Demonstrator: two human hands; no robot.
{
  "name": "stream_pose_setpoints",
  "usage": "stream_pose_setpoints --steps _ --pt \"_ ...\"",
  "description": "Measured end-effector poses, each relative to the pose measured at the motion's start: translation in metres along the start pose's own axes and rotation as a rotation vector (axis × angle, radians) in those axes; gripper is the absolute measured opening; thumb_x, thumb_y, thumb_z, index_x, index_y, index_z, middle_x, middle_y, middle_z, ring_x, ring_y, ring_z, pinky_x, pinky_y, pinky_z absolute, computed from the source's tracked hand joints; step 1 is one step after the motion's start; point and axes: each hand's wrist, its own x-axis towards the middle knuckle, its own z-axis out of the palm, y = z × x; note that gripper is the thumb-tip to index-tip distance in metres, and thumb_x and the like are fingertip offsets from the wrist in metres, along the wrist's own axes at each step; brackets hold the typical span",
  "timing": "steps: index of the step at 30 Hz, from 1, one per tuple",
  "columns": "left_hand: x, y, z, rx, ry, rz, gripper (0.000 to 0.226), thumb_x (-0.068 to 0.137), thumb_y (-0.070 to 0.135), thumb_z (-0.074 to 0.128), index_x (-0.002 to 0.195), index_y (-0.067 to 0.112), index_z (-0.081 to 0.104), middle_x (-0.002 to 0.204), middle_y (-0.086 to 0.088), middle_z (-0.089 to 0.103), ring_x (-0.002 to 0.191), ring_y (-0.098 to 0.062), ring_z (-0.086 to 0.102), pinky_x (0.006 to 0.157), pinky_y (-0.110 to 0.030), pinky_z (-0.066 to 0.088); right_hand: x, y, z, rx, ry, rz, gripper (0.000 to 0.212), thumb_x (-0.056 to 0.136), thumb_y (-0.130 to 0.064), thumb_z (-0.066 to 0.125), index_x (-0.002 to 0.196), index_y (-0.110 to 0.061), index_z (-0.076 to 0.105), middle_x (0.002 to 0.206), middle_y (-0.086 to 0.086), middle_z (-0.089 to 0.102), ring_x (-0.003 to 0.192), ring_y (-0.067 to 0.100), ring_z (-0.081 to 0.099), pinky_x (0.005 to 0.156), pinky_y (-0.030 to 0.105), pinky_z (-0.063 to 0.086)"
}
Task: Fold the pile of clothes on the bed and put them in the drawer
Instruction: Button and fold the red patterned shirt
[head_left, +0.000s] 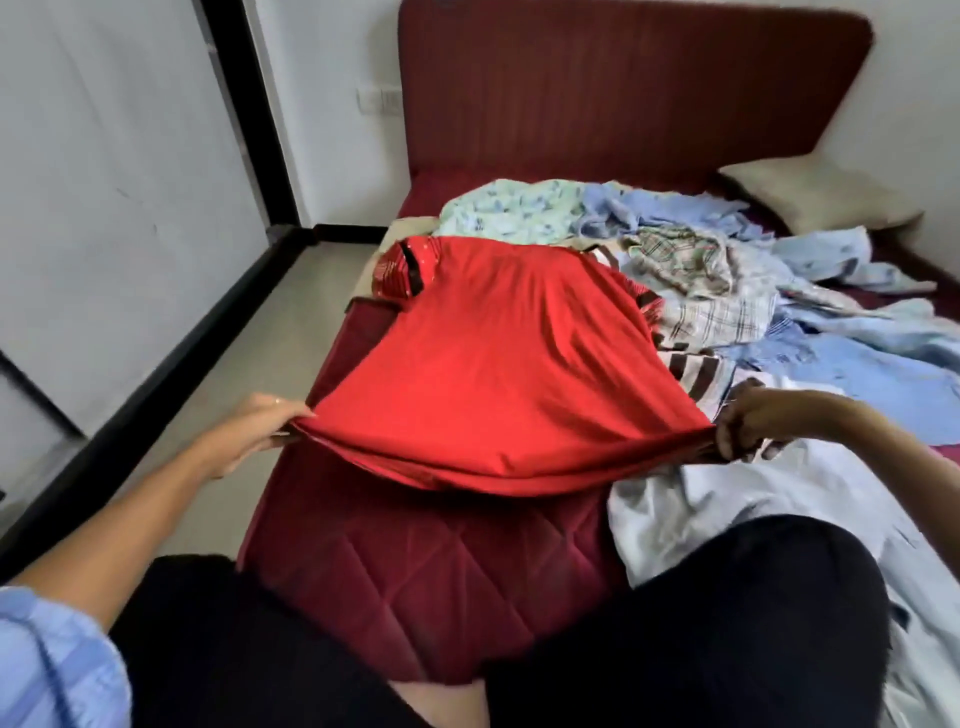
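Item in hand: a bright red, smooth knit garment (498, 364) with patterned red sleeves, being stretched flat between both hands above the dark red quilted mattress of the bed (415, 571). The left hand (254, 431) is forming one grip, pinching the near left corner of the hem; the right hand (748, 426) is forming the other, its curled fingers clasping the near right corner. Between the two grips the hem is sagging slightly, while the far end, beyond both grips, is lying on the bed with one sleeve bunching at the far left; the pull is probably serving to smooth the cloth before a first fold. Beyond and to the right of the right grip, the unfolded pile of pale blue, checked and floral clothes (701, 270) is sprawling across the bed, awaiting its turn. Just below the right grip a pale blue-white sheet-like cloth (727, 519) is lying crumpled beside the person's dark-trousered legs. A cream pillow (815, 192) is resting against the dark red ribbed headboard (623, 93). No drawer is showing; by this reckoning the task is standing near its start.
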Motion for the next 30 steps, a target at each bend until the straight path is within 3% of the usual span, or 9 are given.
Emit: stream_pose_setpoints --steps 3,6,10,13,16,19,22,25,30 --pt "0.001 -0.018 0.005 0.224 -0.017 -0.04 0.01 0.089 0.008 0.059 0.079 0.005 0.062 0.079 -0.012 0.058 0.073 -0.015 0.056 0.066 -0.022 0.052 0.012 -0.015 0.022 -0.165 -0.198 0.079 0.037 0.085 0.002 0.045 0.08 -0.023 0.073 0.076 -0.003 0.062 0.071 0.009 0.057 0.061 0.018 0.046" --pt "0.001 -0.02 0.014 0.508 -0.04 -0.038 0.026 0.086 0.012 0.058 0.06 0.01 0.056 0.06 -0.005 0.057 0.06 -0.016 0.055 0.061 -0.025 0.046 0.022 -0.031 0.035 -0.358 -0.355 0.132 0.038 0.09 0.0 0.045 0.085 -0.028 0.07 0.082 -0.007 0.058 0.072 0.004 0.053 0.065 0.018 0.047" --pt "0.006 -0.02 0.018 0.557 -0.117 -0.126 0.026 0.088 0.013 0.057 0.067 0.004 0.07 0.062 -0.005 0.07 0.059 -0.01 0.066 0.058 -0.017 0.051 0.036 -0.044 0.037 -0.513 -0.452 0.173 0.029 0.094 -0.009 0.049 0.096 -0.031 0.068 0.097 -0.004 0.057 0.08 0.006 0.052 0.062 0.019 0.049" --pt "0.017 -0.024 0.018 0.526 -0.085 -0.138 0.036 0.093 0.028 0.058 0.07 0.003 0.069 0.055 -0.001 0.067 0.057 -0.011 0.064 0.057 -0.02 0.05 0.045 -0.06 0.036 -0.472 -0.498 0.226 0.014 0.096 -0.031 0.054 0.101 -0.036 0.066 0.129 -0.001 0.05 0.114 0.019 0.053 0.071 0.025 0.049" --pt "0.023 -0.029 0.024 0.488 -0.058 -0.132 0.057 0.094 0.045 0.053 0.063 -0.001 0.068 0.04 0.005 0.057 0.058 -0.015 0.06 0.06 -0.02 0.051 0.057 -0.085 0.029 -0.5 -0.542 0.25 0.02 0.099 -0.042 0.043 0.104 -0.033 0.061 0.111 0.002 0.055 0.101 0.018 0.057 0.075 0.028 0.044" --pt "0.033 -0.039 0.03 0.441 -0.017 -0.128 0.069 0.092 0.054 0.05 0.056 -0.002 0.068 0.048 -0.003 0.062 0.061 -0.022 0.065 0.06 -0.02 0.051 0.084 -0.121 0.023 -0.561 -0.372 0.168 0.025 0.101 -0.035 0.04 0.092 -0.024 0.061 0.088 0.005 0.058 0.068 0.015 0.056 0.066 0.029 0.045" --pt "0.044 -0.053 0.034 0.427 0.047 -0.107 0.067 0.09 0.052 0.054 0.05 0.0 0.061 0.059 -0.016 0.064 0.067 -0.034 0.067 0.063 -0.031 0.057 0.114 -0.166 0.02 -0.523 -0.15 0.002 0.02 0.1 -0.031 0.043 0.094 -0.019 0.058 0.083 0.004 0.056 0.065 0.017 0.053 0.058 0.026 0.044" --pt "0.053 -0.059 0.039 0.472 0.093 -0.063 0.06 0.089 0.046 0.06 0.047 0.004 0.053 0.052 -0.013 0.055 0.059 -0.033 0.06 0.062 -0.035 0.053 0.143 -0.221 0.019 -0.484 -0.132 -0.07 0.024 0.1 -0.033 0.044 0.101 -0.014 0.059 0.079 0.002 0.055 0.067 0.017 0.053 0.061 0.026 0.044" --pt "0.074 -0.071 0.044 0.518 0.109 -0.009 0.054 0.086 0.04 0.065 0.048 0.011 0.04 0.05 -0.008 0.038 0.057 -0.027 0.044 0.056 -0.039 0.023 0.2 -0.319 0.029 -0.667 0.059 -0.309 0.042 0.1 -0.028 0.045 0.123 0.004 0.059 0.124 0.023 0.06 0.113 0.035 0.057 0.091 0.036 0.044"
